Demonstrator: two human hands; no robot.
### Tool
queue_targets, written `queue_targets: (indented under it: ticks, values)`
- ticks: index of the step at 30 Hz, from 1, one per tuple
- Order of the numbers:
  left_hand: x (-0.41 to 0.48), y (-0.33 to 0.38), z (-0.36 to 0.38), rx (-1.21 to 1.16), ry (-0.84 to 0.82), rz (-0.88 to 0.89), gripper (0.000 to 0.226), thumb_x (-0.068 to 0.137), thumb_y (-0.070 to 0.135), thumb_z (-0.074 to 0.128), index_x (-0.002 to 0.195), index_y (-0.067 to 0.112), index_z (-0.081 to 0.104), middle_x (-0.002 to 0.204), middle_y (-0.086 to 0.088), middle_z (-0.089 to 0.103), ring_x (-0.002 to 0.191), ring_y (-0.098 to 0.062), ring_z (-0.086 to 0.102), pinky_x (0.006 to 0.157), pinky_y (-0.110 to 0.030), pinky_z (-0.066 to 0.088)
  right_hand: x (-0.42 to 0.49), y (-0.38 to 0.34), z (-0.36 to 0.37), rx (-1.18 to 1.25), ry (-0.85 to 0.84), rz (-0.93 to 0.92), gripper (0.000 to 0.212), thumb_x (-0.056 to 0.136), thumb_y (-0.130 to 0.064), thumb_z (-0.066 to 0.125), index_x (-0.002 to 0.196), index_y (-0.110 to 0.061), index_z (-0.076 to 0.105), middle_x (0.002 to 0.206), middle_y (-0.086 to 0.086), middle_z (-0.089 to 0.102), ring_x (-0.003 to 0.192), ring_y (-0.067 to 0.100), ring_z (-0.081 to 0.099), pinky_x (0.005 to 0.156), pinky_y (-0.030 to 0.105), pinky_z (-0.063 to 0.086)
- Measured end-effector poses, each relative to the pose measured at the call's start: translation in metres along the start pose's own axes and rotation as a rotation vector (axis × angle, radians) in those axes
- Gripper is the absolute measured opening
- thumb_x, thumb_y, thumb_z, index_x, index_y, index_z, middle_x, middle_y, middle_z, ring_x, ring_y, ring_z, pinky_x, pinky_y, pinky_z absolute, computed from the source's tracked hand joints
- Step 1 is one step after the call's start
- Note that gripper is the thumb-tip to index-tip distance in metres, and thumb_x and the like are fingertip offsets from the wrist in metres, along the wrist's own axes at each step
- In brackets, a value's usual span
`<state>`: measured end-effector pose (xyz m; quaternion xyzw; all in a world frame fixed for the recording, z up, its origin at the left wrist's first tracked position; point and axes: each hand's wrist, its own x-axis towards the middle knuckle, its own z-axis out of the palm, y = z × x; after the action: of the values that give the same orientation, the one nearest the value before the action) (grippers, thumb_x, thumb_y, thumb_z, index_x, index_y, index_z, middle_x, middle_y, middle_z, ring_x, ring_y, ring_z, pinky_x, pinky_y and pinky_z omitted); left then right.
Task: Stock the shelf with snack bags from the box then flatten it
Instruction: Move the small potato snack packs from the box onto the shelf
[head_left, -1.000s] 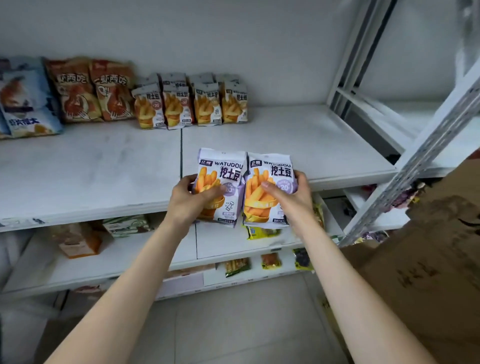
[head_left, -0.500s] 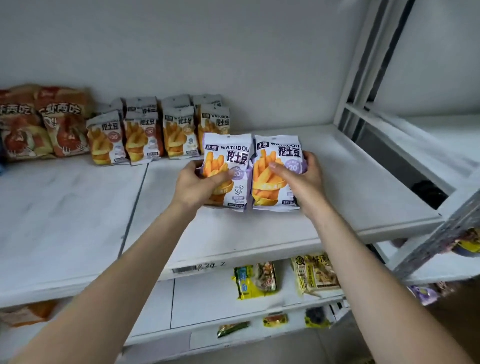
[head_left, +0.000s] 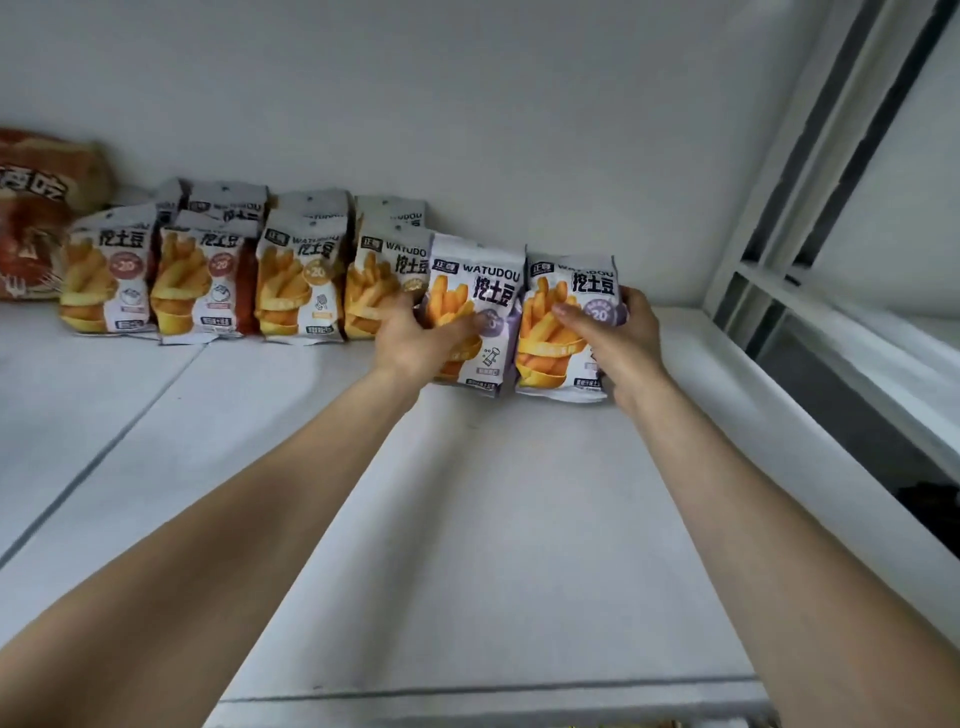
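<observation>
Left hand (head_left: 415, 332) clamped on one purple bag (head_left: 475, 312) | right hand (head_left: 618, 338) clamped on its twin (head_left: 566, 322) | both upright at the shelf (head_left: 493, 493) back, beside the fries row (head_left: 234, 280), labels forward so the line runs on | box unseen

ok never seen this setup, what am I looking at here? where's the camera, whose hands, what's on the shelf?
No robot here: a person wears one wide-angle camera on the head, looking forward and down, so both bare arms reach in from the bottom. The left hand grips one purple-edged fries bag; the right hand grips a second one beside it. Both bags stand upright on the white shelf, at the right end of a row of fries bags along the back wall. A red snack bag sits at far left.
</observation>
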<state>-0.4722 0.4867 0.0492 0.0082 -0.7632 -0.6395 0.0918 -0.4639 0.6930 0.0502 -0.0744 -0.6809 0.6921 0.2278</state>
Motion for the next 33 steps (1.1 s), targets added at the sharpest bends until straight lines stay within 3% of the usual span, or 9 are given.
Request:
queue_targets:
  ticks: [6, 10, 12, 17, 23, 27, 29, 31, 33]
  values:
    - [0.051, -0.013, 0.048, -0.020, 0.038, 0.007, 0.090, 0.044, 0.059, 0.087, 0.121, 0.021, 0.058, 0.111, 0.004, 0.068, 0.103, -0.020, 0.065, 0.091, -0.042, 0.055, 0.066, 0.019, -0.003, -0.017, -0.057, -0.003, 0.063, 0.068, -0.013, 0.088, 0.121, -0.012, 0.054, 0.102, -0.004, 0.069, 0.086, 0.003, 0.068, 0.074, 0.021, 0.056]
    - [0.082, -0.024, 0.074, -0.038, 0.042, -0.012, 0.066, 0.070, 0.043, 0.085, 0.120, 0.016, 0.052, 0.116, -0.001, 0.064, 0.104, -0.020, 0.062, 0.091, -0.038, 0.054, 0.104, 0.035, -0.002, -0.001, -0.060, -0.024, 0.060, 0.068, -0.013, 0.088, 0.117, -0.013, 0.054, 0.103, -0.003, 0.070, 0.090, 0.009, 0.069, 0.083, 0.031, 0.058]
    - [0.097, -0.031, 0.083, -0.053, 0.063, 0.003, 0.064, 0.074, 0.042, 0.082, 0.124, 0.017, 0.051, 0.118, -0.003, 0.064, 0.105, -0.021, 0.062, 0.093, -0.040, 0.053, 0.119, 0.043, 0.004, 0.009, -0.069, -0.033, 0.059, 0.068, -0.013, 0.088, 0.116, -0.015, 0.054, 0.103, -0.003, 0.070, 0.093, 0.011, 0.070, 0.086, 0.034, 0.058]
    - [0.131, -0.042, 0.091, -0.068, 0.122, 0.060, 0.075, 0.074, 0.049, 0.079, 0.135, 0.024, 0.045, 0.124, 0.002, 0.064, 0.115, -0.022, 0.061, 0.098, -0.047, 0.051, 0.148, 0.056, 0.027, 0.008, -0.080, -0.043, 0.064, 0.070, -0.016, 0.087, 0.124, -0.010, 0.053, 0.111, 0.002, 0.069, 0.097, 0.014, 0.069, 0.085, 0.032, 0.058]
    - [0.160, -0.052, 0.094, -0.049, 0.148, 0.113, 0.090, 0.076, 0.054, 0.073, 0.149, 0.027, 0.027, 0.144, 0.002, 0.050, 0.135, -0.023, 0.046, 0.109, -0.050, 0.040, 0.171, 0.070, 0.047, -0.033, -0.111, -0.064, 0.057, 0.074, -0.020, 0.085, 0.121, -0.013, 0.053, 0.112, 0.002, 0.068, 0.099, 0.016, 0.067, 0.080, 0.029, 0.058]
    - [0.168, -0.053, 0.099, 0.084, 0.182, 0.122, 0.084, 0.087, 0.049, 0.065, 0.151, 0.020, 0.019, 0.150, -0.005, 0.041, 0.140, -0.027, 0.037, 0.114, -0.050, 0.033, 0.180, 0.079, 0.047, -0.079, -0.141, -0.063, 0.056, 0.078, -0.025, 0.082, 0.122, -0.015, 0.049, 0.109, -0.003, 0.065, 0.100, 0.014, 0.065, 0.086, 0.034, 0.056]
    - [0.170, -0.050, 0.101, 0.195, 0.215, 0.094, 0.081, 0.088, 0.052, 0.062, 0.149, 0.017, 0.021, 0.150, -0.009, 0.040, 0.140, -0.030, 0.037, 0.114, -0.050, 0.032, 0.181, 0.080, 0.049, -0.168, -0.130, -0.080, 0.064, 0.076, -0.037, 0.081, 0.125, -0.014, 0.045, 0.115, -0.001, 0.063, 0.105, 0.017, 0.062, 0.095, 0.041, 0.053]
    - [0.166, -0.042, 0.104, 0.333, 0.266, 0.053, 0.076, 0.091, 0.050, 0.059, 0.147, 0.011, 0.026, 0.146, -0.013, 0.044, 0.135, -0.033, 0.043, 0.109, -0.047, 0.038, 0.176, 0.079, 0.050, -0.367, -0.033, -0.117, 0.081, 0.072, -0.053, 0.079, 0.130, -0.011, 0.042, 0.125, 0.009, 0.058, 0.116, 0.027, 0.055, 0.099, 0.044, 0.048]
    - [0.158, -0.033, 0.108, 0.462, 0.331, 0.057, 0.075, 0.093, 0.044, 0.059, 0.148, 0.007, 0.024, 0.145, -0.016, 0.043, 0.132, -0.035, 0.045, 0.101, -0.047, 0.042, 0.164, 0.075, 0.051, -0.554, 0.076, -0.193, 0.090, 0.075, -0.058, 0.074, 0.139, -0.008, 0.036, 0.133, 0.017, 0.048, 0.122, 0.034, 0.045, 0.098, 0.044, 0.045]
